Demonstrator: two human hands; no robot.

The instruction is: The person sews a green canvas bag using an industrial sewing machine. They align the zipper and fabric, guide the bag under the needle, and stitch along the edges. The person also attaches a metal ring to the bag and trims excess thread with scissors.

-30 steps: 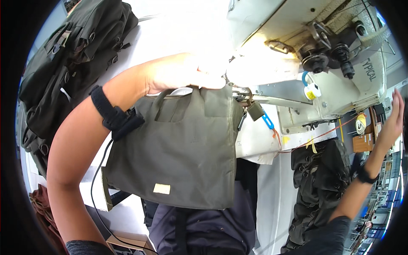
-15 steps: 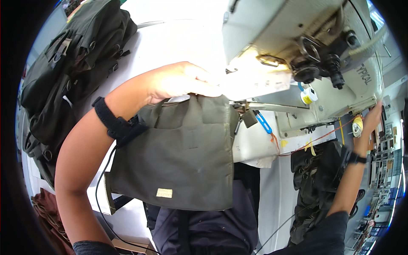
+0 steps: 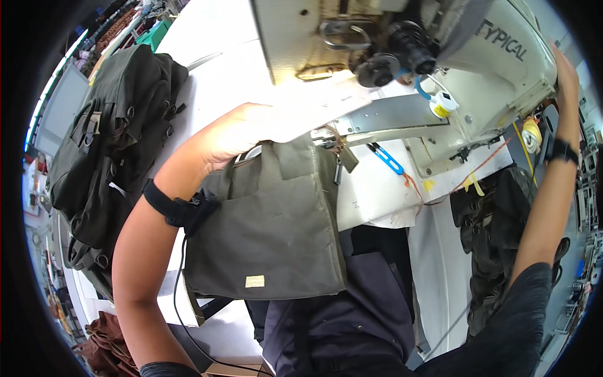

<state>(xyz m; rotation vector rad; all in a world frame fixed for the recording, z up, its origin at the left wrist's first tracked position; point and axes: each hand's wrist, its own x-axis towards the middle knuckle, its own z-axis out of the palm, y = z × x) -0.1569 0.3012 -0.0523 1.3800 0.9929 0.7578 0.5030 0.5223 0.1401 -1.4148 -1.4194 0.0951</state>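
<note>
My left hand [image 3: 242,131] is closed on the top edge of a dark olive cloth bag [image 3: 270,232], close under the head of a sewing machine [image 3: 477,69]. Strong lamp light washes out its fingertips. The bag hangs over the table's front edge above my lap, with a small pale label [image 3: 255,281] low on its face. Its upper right corner lies by the narrow machine arm [image 3: 396,119], where a zip pull [image 3: 347,158] dangles. My right hand [image 3: 566,72] is raised against the machine's right end; its fingers are partly hidden there.
Dark backpacks [image 3: 116,151] are heaped on the left, and more dark bags [image 3: 496,232] hang at the right. Blue thread snips [image 3: 386,158] lie on the white table [image 3: 370,195]. A yellow thread spool [image 3: 531,135] sits below the machine's right end. Reddish-brown cloth [image 3: 107,342] lies lower left.
My view has turned, so the machine appears farther left. My right hand has moved up from beside the yellow spool to the machine's right end. My left hand stays on the bag's top edge.
</note>
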